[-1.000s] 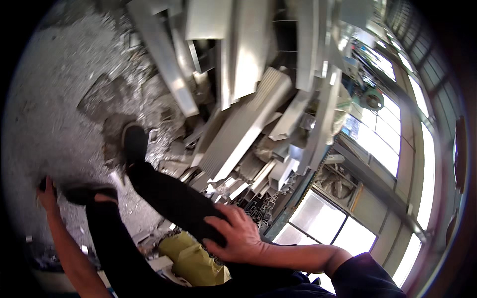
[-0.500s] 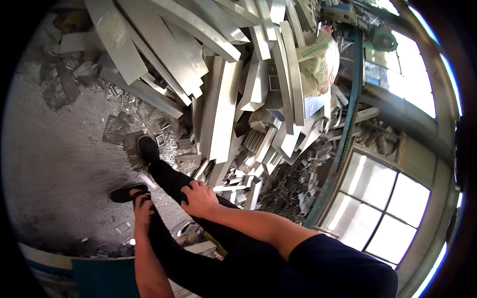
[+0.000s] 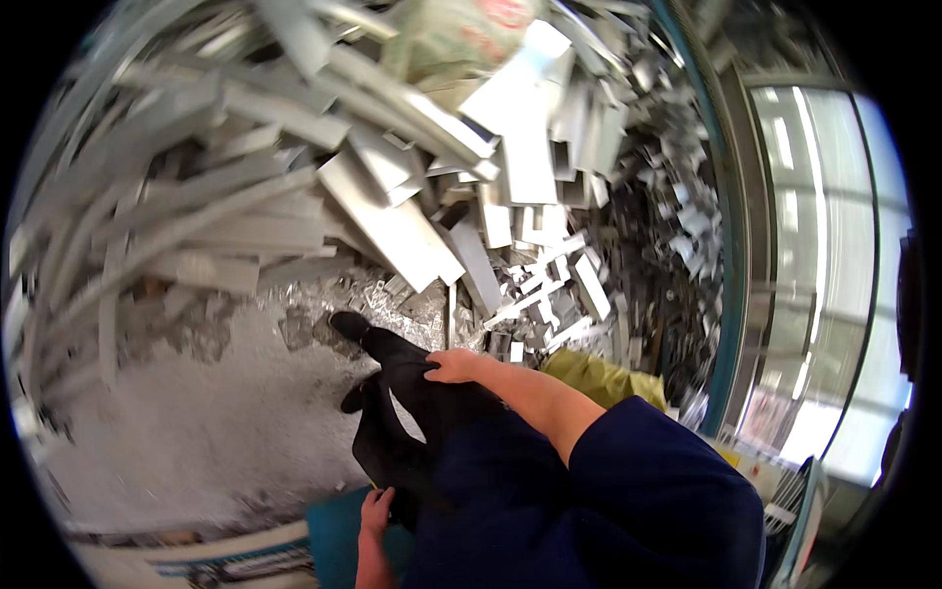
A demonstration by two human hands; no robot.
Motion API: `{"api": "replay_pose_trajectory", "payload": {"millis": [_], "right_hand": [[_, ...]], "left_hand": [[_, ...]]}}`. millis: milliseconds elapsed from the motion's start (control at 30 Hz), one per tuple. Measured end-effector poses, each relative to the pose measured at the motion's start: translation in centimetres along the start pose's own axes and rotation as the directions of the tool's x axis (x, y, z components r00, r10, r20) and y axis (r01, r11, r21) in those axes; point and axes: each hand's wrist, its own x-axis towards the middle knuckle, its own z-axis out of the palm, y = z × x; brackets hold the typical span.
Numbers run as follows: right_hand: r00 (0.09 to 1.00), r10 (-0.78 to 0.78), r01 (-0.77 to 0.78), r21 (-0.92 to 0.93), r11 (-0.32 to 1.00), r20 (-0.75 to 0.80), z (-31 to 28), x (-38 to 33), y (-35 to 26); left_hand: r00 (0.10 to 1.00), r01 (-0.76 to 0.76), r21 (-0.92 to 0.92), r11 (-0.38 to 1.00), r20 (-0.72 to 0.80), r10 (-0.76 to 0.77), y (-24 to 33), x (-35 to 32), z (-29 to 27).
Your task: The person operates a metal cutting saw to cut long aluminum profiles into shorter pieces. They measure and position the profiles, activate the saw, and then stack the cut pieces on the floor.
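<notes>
My right hand (image 3: 454, 365) rests on the black trousers (image 3: 417, 378) near my right knee, its fingers laid over the cloth with nothing seen in them. Lower and to the left, my left hand (image 3: 378, 508) hangs beside my left leg, above a teal panel (image 3: 329, 535). Its fingers are loosely bent and apart, and no object shows in them. Both hands are well short of the heap of silvery metal profiles (image 3: 388, 216) beyond my feet. A black shoe (image 3: 349, 325) stands at the near edge of the scrap.
Long metal bars (image 3: 196, 231) pile up at the far left. A pale woven sack (image 3: 451, 39) lies on the heap. Small offcuts (image 3: 677, 187) fill the right side along a teal beam (image 3: 721, 245). Yellow-green sheeting (image 3: 608, 381) lies by my right arm. Grey floor (image 3: 216, 422) spreads left.
My view has swung right and I stand more upright. The left hand has come up from near my shoe to beside my thigh. The right hand stays on the leg.
</notes>
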Motion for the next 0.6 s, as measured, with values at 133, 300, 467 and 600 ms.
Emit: {"api": "replay_pose_trajectory", "payload": {"millis": [133,300,467,600], "right_hand": [[0.995,0.091,-0.096,0.251,0.963,0.032,0.6,-5.8,4.8],[0.961,0.225,-0.276,0.611,0.742,0.161,8.4,-9.4,9.3],[0.996,-0.030,-0.017,0.497,0.868,0.086,14.9,-8.8,9.9],[0.994,-0.107,0.105,0.551,0.828,-0.029,14.7,-3.9,7.8]], "left_hand": [[0.991,0.082,-0.044,0.996,0.106,-0.077,7.6,-5.0,-3.1],[0.990,0.066,0.311,0.948,0.095,-0.100,16.9,-6.9,-6.4],[0.963,-0.153,0.342,0.927,0.263,0.062,22.5,-6.4,-7.1],[0.940,-0.339,0.485,0.806,0.210,0.269,28.5,-9.8,-4.1]]}}
